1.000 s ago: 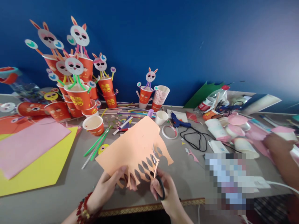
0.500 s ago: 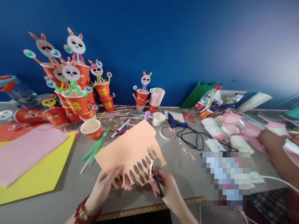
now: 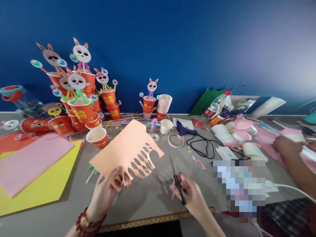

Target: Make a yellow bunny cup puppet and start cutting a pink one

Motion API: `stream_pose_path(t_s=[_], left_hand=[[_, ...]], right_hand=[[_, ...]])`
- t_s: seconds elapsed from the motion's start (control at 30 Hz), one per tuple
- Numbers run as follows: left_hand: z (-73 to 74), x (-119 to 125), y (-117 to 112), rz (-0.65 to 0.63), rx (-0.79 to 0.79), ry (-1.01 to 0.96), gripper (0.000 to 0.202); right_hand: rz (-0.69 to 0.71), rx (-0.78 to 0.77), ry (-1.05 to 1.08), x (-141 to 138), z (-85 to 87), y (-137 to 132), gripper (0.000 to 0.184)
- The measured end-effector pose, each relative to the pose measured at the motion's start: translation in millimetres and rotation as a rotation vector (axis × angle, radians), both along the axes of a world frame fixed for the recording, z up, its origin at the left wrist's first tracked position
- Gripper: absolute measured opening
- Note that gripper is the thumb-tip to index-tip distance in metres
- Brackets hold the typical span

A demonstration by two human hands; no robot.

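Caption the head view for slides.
Left hand holds peach paper with leaf-shaped holes; right hand holds scissors beside it.

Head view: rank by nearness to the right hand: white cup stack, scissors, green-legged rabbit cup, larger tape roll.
1. Scissors, in the right hand.
2. Larger tape roll, ahead.
3. White cup stack, near the wall.
4. Green-legged rabbit cup, far left.

Free table between left hand and right hand; farther out, orange sheet and scissors leave only a narrow gap. Past right hand, 3 blockers: tape roll, glue gun, looped cord. Pixelated patch right of it.
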State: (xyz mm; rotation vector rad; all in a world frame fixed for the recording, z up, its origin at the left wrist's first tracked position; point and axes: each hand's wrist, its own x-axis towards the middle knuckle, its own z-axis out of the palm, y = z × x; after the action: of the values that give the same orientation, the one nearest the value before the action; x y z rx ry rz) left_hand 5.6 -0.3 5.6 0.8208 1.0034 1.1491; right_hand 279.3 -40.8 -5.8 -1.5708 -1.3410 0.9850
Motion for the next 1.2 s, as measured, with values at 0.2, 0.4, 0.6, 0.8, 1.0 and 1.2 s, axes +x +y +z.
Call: stream_pose_path(t_s=[0.2, 0.4, 0.6, 0.8, 1.0, 1.2], left_hand=[[5.5, 16, 11, -0.240, -0.130, 0.135, 0.033], [15.9, 57, 23, -0.462, -0.349, 0.001, 0.035], [14.5, 93, 17, -0.386, -0.587, -0.251, 0.035], [10.5, 101, 14, -0.334, -0.510, -0.319, 0.021], [-2.7, 120, 25, -0.418, -0.570, -0.350, 0.030], [8.0, 116, 12, -0.517, -0.527, -0.443, 0.040]], right_hand=[[-0.242, 0.224, 0.027, 29, -0.1, 1, 0.036], [-0.281, 0.279, -0.112, 48, -7.9, -6, 0.031], [-0.212, 0.242, -0.175, 62, -19.8, -11, 0.029], [-0.198, 0.248, -0.216, 63, -19.5, -9, 0.031], [-0.214, 0.270, -0.158, 48, -12.9, -5, 0.034], [-0.106, 0.271, -0.150, 34, -11.5, -2, 0.031]])
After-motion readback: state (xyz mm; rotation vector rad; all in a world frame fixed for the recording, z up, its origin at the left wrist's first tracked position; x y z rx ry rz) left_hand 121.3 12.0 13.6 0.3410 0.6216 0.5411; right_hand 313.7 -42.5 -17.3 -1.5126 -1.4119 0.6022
